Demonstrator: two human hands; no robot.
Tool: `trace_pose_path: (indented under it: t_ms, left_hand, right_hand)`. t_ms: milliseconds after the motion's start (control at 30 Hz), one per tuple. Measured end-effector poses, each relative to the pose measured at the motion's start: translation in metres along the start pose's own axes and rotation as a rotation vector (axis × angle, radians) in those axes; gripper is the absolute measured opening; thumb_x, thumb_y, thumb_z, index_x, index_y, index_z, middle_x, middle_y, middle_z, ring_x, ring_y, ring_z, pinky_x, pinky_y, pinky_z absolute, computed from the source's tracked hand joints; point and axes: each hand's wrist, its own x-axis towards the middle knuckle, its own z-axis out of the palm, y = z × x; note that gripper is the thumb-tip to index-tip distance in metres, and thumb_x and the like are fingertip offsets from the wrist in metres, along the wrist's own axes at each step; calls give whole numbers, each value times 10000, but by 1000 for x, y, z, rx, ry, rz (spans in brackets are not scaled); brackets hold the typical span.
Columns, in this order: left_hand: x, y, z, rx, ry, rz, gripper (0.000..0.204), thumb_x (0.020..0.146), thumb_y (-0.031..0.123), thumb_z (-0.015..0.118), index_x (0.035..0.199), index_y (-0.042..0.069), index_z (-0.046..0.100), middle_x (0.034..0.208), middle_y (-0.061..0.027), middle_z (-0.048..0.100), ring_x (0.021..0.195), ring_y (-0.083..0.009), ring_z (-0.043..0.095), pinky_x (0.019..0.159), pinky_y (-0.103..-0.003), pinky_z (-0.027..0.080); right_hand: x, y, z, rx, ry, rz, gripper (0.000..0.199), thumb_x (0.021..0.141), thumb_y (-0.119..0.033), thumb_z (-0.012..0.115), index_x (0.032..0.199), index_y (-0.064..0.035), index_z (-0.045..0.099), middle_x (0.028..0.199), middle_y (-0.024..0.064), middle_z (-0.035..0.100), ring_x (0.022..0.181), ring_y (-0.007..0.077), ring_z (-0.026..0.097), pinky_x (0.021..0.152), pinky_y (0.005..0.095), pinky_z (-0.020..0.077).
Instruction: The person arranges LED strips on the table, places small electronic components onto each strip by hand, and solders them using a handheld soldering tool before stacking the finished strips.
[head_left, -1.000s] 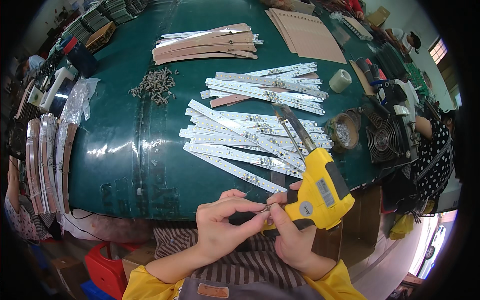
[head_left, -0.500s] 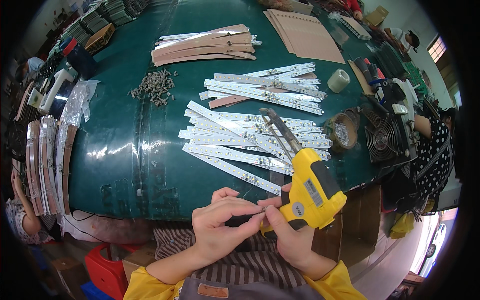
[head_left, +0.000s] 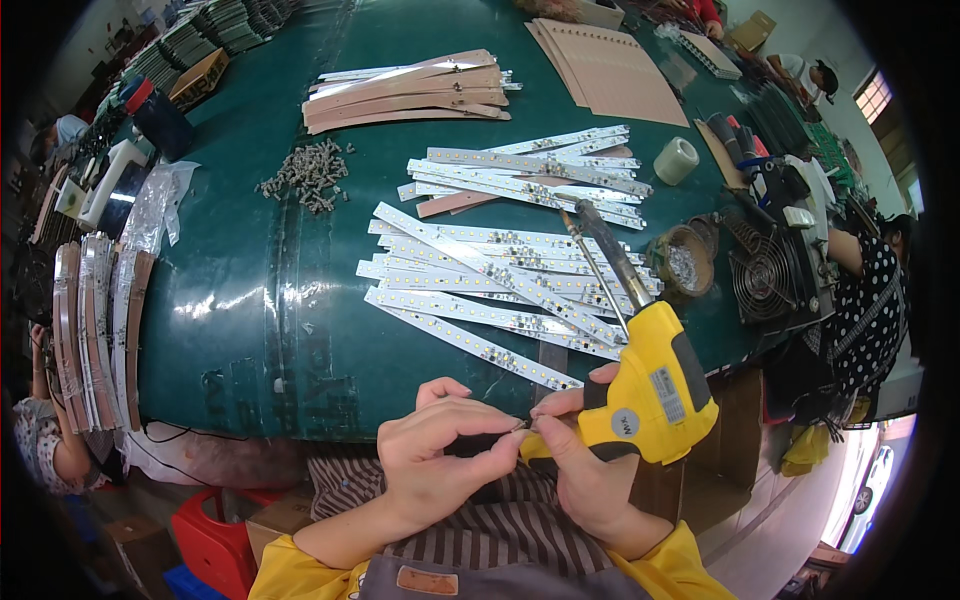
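My right hand [head_left: 580, 470] grips the handle of a yellow and black soldering gun [head_left: 650, 385], its long tip [head_left: 590, 240] pointing up over the table. My left hand [head_left: 435, 465] pinches a small thin part, too small to tell, between thumb and forefinger, touching my right fingertips at the table's near edge. Just beyond lie several white LED strips [head_left: 490, 280] fanned across the green table [head_left: 250, 290].
A second pile of LED strips [head_left: 530, 175], brown strips [head_left: 410, 90], a heap of small grey parts [head_left: 305, 175], a tape roll [head_left: 676, 160], a round solder dish [head_left: 685, 262] and a fan [head_left: 765, 275]. Other people sit at the right [head_left: 860, 300] and left [head_left: 40, 440].
The soldering gun has tilted and shifted slightly left and down. My two hands have closed together on the small part.
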Motion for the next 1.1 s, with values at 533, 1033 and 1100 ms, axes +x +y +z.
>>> trace_pose_path:
  t_ms: [533, 1033, 1100]
  left_hand:
    - [72, -88, -102, 931, 128, 28, 117, 784, 109, 730, 894, 85, 696, 884, -32, 688, 829, -225, 626, 877, -374, 372]
    - [-22, -14, 13, -155, -40, -3, 242, 701, 43, 811, 936, 51, 754, 925, -57, 720, 771, -149, 652, 734, -284, 409]
    - [-24, -16, 15, -281, -32, -72, 225, 726, 32, 797, 946, 49, 756, 945, -63, 722, 763, -149, 654, 731, -289, 435]
  right_hand:
    - [-9, -5, 3, -70, 75, 49, 574, 786, 137, 611, 1250, -86, 358, 874, 83, 610, 786, 173, 610, 783, 306, 508]
    - [-14, 15, -7, 455, -39, 159, 567, 828, 135, 597, 1261, -94, 309, 906, 87, 619, 966, 202, 600, 881, 344, 487]
    - [-15, 16, -10, 447, -75, 191, 557, 837, 120, 594, 1260, -99, 304, 942, 99, 626, 979, 199, 594, 889, 345, 483]
